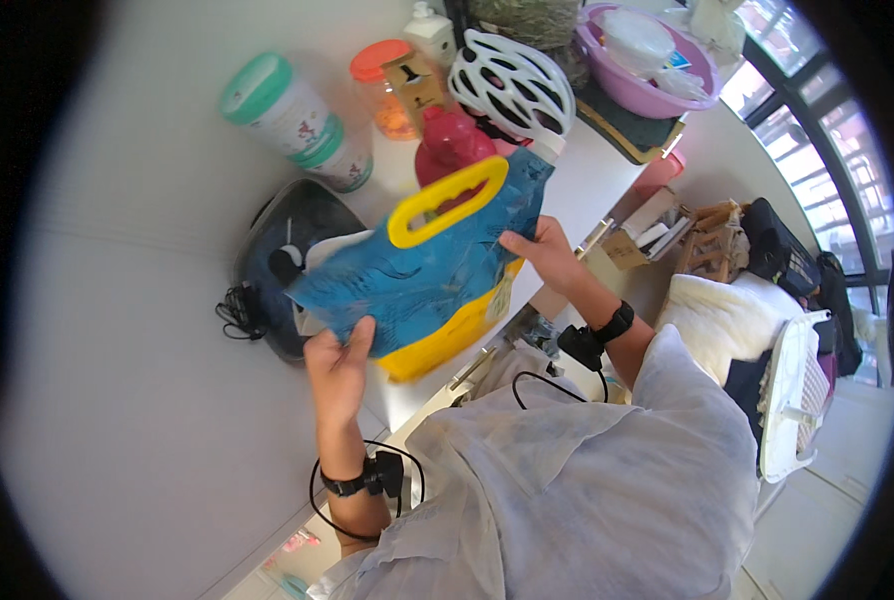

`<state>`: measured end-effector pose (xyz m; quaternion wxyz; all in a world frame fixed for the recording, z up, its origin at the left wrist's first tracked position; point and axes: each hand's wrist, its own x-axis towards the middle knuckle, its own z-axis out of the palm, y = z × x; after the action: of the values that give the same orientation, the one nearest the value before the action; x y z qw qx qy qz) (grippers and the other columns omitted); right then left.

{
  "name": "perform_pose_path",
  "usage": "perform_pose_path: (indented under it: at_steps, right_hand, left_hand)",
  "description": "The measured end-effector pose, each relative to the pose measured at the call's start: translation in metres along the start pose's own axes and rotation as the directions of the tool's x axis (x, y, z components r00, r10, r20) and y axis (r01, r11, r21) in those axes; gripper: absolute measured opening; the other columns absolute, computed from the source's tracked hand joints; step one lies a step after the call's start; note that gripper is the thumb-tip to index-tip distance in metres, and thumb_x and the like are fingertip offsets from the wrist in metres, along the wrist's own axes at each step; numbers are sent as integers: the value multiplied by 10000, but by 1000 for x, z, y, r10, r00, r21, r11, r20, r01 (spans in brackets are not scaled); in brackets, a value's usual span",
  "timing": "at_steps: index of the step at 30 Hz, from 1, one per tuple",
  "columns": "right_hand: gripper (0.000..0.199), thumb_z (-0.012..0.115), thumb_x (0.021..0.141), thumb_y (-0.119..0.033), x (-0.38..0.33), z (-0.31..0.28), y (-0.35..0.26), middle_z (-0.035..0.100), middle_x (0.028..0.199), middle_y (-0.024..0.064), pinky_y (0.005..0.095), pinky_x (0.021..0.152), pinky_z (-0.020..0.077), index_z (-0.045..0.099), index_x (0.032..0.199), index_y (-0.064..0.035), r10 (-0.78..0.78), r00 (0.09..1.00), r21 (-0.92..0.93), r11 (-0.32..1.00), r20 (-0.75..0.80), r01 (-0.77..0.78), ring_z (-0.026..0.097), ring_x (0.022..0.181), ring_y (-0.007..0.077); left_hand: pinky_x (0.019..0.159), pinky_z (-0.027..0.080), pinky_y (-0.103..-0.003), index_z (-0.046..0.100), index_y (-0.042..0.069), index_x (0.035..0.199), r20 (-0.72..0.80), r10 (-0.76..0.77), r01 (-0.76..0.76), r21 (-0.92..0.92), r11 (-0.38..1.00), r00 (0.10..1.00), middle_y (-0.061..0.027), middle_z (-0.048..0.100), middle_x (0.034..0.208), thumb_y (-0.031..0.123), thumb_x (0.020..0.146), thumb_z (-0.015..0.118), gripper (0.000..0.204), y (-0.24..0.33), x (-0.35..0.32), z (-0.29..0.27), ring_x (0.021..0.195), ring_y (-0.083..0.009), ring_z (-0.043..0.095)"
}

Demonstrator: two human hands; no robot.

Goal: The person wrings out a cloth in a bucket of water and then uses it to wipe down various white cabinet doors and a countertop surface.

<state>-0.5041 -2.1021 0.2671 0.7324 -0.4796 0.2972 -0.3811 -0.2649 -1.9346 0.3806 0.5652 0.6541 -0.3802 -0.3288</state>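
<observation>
A blue and yellow plastic carry bag (427,285) with a stiff yellow handle (449,202) is held up in front of me, tilted, its right end higher. My left hand (337,360) pinches its lower left corner, thumb on the near face. At the other end, my right hand (549,252) grips the right edge, with its thumb on the blue part and the fingers hidden behind. What is inside the bag, if anything, cannot be seen. Just beyond the handle sits a dark pink, rounded object (454,143).
Behind the bag on the white cabinet top are a white helmet (512,85), an orange-lidded jar (382,90), green-lidded tubs (287,110) and a pump bottle (430,35). A dark bin (302,215) stands left. A purple basin (697,95) is at the far right.
</observation>
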Motion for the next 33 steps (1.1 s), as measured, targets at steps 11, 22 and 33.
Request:
perform_pose_path:
  at_steps: [11, 22, 33]
  right_hand:
    - [225, 659, 887, -98, 50, -110, -6, 677, 985, 37, 297, 864, 468, 639, 1092, -8, -231, 951, -480, 871, -204, 109, 587, 901, 121]
    - [295, 697, 833, -150, 6, -129, 61, 639, 946, 88, 297, 776, 493, 588, 1066, -6, -395, 729, -628, 776, -558, -60, 609, 844, 158]
    - [137, 661, 847, -65, -23, 25, 57, 621, 688, 0, 215, 506, 373, 626, 979, -59, -182, 941, -584, 745, 284, 321, 509, 581, 48]
  left_hand:
    - [733, 440, -238, 667, -29, 983, 235, -184, 91, 358, 929, 954, -45, 671, 829, 101, 907, 619, 158, -83, 69, 94, 789, -81, 548]
    - [874, 499, -331, 563, 13, 1153, -67, 171, -154, 204, 967, 983, -160, 623, 1144, 40, 856, 612, 303, -94, 39, 92, 1044, -224, 623]
    - [1092, 262, -485, 358, -21, 1337, 31, 340, -183, 887, 423, 940, -254, 295, 1437, 208, 804, 650, 649, -123, 40, 24, 1336, -435, 273]
